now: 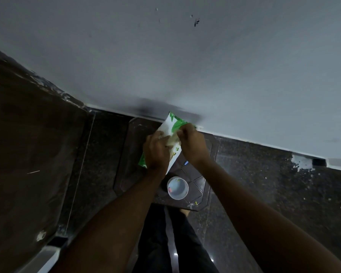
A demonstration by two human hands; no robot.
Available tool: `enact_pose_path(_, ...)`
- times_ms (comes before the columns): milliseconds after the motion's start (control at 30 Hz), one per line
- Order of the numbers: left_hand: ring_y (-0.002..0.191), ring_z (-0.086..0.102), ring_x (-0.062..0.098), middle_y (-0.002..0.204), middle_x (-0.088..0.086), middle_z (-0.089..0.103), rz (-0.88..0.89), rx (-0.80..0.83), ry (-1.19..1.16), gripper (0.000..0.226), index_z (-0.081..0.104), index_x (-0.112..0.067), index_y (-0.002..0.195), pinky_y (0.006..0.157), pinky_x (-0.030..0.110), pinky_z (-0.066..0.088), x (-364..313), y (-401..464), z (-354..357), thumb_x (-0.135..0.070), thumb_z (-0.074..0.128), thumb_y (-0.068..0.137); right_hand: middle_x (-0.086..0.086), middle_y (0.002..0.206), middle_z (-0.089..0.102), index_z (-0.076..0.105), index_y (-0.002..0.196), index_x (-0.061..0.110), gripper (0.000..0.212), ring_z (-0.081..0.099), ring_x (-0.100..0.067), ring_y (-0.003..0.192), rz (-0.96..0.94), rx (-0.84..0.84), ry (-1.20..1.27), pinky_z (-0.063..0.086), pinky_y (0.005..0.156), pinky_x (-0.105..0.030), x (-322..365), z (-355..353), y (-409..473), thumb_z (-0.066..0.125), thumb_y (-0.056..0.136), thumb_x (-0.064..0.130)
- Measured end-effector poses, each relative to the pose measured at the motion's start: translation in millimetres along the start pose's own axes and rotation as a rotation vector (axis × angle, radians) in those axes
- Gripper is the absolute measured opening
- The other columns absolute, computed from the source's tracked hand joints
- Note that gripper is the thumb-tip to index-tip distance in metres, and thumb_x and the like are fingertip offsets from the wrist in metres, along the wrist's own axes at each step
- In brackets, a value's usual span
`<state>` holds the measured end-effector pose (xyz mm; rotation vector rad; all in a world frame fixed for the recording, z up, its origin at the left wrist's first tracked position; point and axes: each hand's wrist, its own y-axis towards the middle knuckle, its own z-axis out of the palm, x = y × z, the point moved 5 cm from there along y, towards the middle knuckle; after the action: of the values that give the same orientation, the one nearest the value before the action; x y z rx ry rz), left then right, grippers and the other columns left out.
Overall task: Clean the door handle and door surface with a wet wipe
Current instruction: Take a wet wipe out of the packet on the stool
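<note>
The person looks down at both hands, held out in front of a pale grey wall. The left hand grips a green and white pack of wet wipes from the side, with its fingers curled round the pack. The right hand is at the top of the pack, and its fingertips pinch something there. It is too blurry to tell if that is a wipe or the pack's flap. The pack is held up in the air, tilted, near the foot of the wall.

Under the hands stands a dark brown stool on the dark speckled floor. A clear plastic cup stands upright on the stool, just below the left wrist. Something small and pink lies inside the cup.

To the left is a big brown surface with white paint marks along its edge. It may be the door, but no handle shows. The person's dark trousers show between the arms.
</note>
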<state>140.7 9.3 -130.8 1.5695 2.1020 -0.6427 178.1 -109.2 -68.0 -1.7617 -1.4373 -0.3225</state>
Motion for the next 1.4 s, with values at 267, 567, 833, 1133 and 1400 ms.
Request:
enact_pose_path(267, 0.091, 0.068, 0.040, 0.102, 0.018, 0.074, 0.010, -0.027, -0.029, 0.023, 0.077, -0.001, 0.083, 0.078, 0.046, 0.057, -6.8, -0.9, -8.9, 0.008, 0.079, 0.062, -0.006, 0.083, 0.064, 0.063, 0.101, 0.002, 0.011, 0.054, -0.018, 0.070, -0.064, -0.046, 0.064, 0.036, 0.060, -0.023, 28.4, -26.2, 3.1, 0.053, 0.098, 0.008)
enact_pose_path(567, 0.101, 0.065, 0.023, 0.112, 0.013, 0.071, -0.482, 0.127, -0.763, 0.028, 0.070, -0.005, 0.112, 0.082, 0.023, 0.053, -22.3, -23.1, -53.3, 0.003, 0.050, 0.095, 0.006, 0.079, 0.062, 0.065, 0.093, 0.014, 0.006, 0.057, -0.007, 0.067, 0.014, -0.073, 0.246, 0.044, 0.058, -0.019, 30.8, -28.4, -14.2, 0.059, 0.096, 0.013)
enact_pose_path(833, 0.079, 0.069, 0.013, 0.091, 0.009, 0.077, -0.555, 0.105, -1.000, 0.021, 0.072, -0.003, 0.111, 0.072, 0.030, 0.056, -50.1, -59.3, -126.1, -0.013, 0.069, 0.092, -0.007, 0.085, 0.074, 0.075, 0.090, 0.011, 0.012, 0.071, -0.028, 0.081, -0.070, 0.024, 0.283, 0.060, 0.079, -0.045, 72.4, -57.0, -60.4, 0.067, 0.088, 0.002)
enact_pose_path(1133, 0.090, 0.072, 0.019, 0.099, 0.007, 0.077, -0.544, -0.249, -1.125, 0.021, 0.073, -0.009, 0.111, 0.080, 0.034, 0.060, -83.3, -102.5, -197.8, -0.001, 0.064, 0.094, -0.013, 0.108, 0.074, 0.074, 0.112, 0.007, 0.029, 0.070, -0.028, 0.098, -0.480, 0.255, -0.089, 0.054, 0.088, -0.040, 133.2, -93.0, -148.6, 0.058, 0.089, 0.001)
enact_pose_path(1400, 0.075, 0.075, 0.017, 0.086, 0.004, 0.076, -0.457, -0.293, -1.124, 0.025, 0.073, -0.011, 0.106, 0.065, 0.030, 0.061, -100.7, -171.9, -261.6, -0.003, 0.050, 0.101, -0.018, 0.109, 0.062, 0.073, 0.101, -0.004, 0.015, 0.061, -0.029, 0.100, -0.685, 0.283, -0.185, 0.036, 0.077, -0.015, 166.8, -80.5, -216.6, 0.063, 0.090, -0.001)
